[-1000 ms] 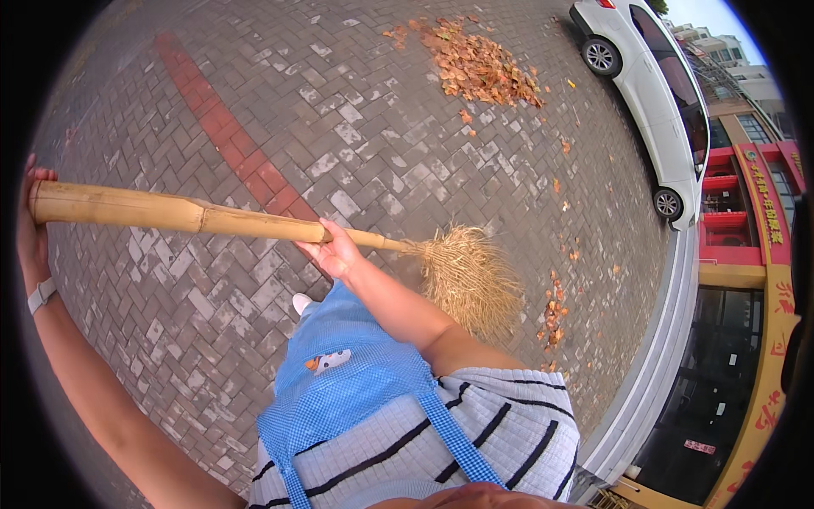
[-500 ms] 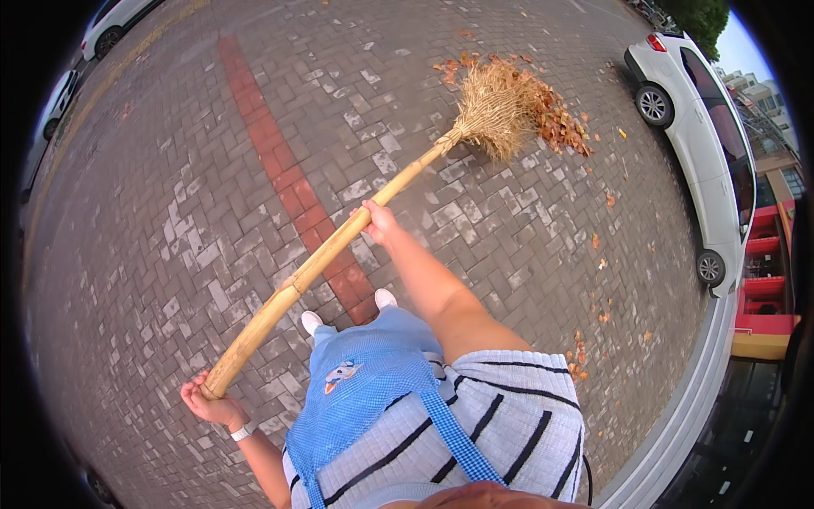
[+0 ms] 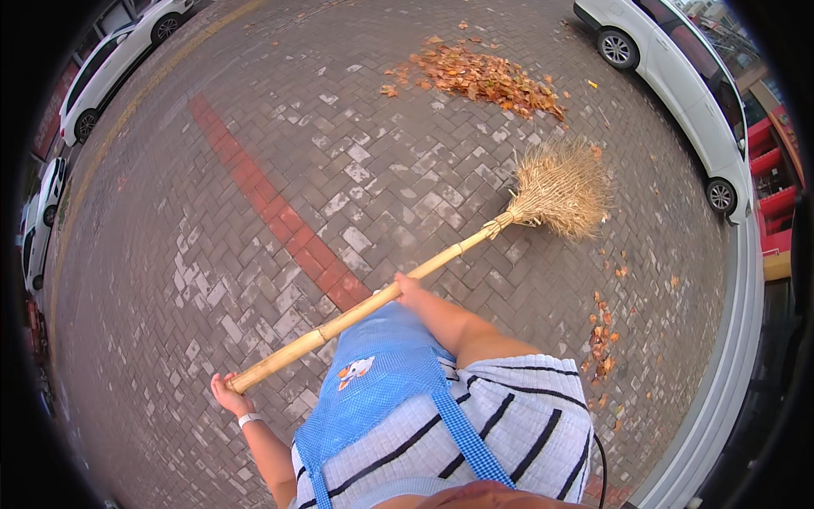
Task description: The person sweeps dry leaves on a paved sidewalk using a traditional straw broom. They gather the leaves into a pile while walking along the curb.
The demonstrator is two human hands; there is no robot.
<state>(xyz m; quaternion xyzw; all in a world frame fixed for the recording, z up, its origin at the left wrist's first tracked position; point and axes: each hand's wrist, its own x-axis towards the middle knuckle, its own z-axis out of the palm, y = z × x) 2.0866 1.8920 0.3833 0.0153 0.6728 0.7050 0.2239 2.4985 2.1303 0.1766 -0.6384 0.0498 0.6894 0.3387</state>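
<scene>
A long straw broom (image 3: 318,334) with a yellow bamboo-like handle lies slantwise across my front, its bristle head (image 3: 561,188) out to the right over the paving. At the handle's near end, my left hand (image 3: 231,392) is closed round the butt. Farther up the shaft my right hand (image 3: 409,291) grips it from above. Beyond the bristles, apart from them, is a heap of brown and orange dry leaves (image 3: 487,76). Smaller leaves (image 3: 603,338) lie scattered nearer, to the right of my arm.
Grey brick paving (image 3: 407,195) spreads all round, crossed by a red brick stripe (image 3: 263,199). A white car (image 3: 678,93) is parked at the far right, beside a pale kerb step (image 3: 721,365). More white cars (image 3: 106,72) stand at the far left. A blue apron (image 3: 373,365) covers my front.
The broom head has come away from the leaf heap, swinging nearer and to the right. My right hand has drawn closer to my body, and my left hand has shifted slightly right.
</scene>
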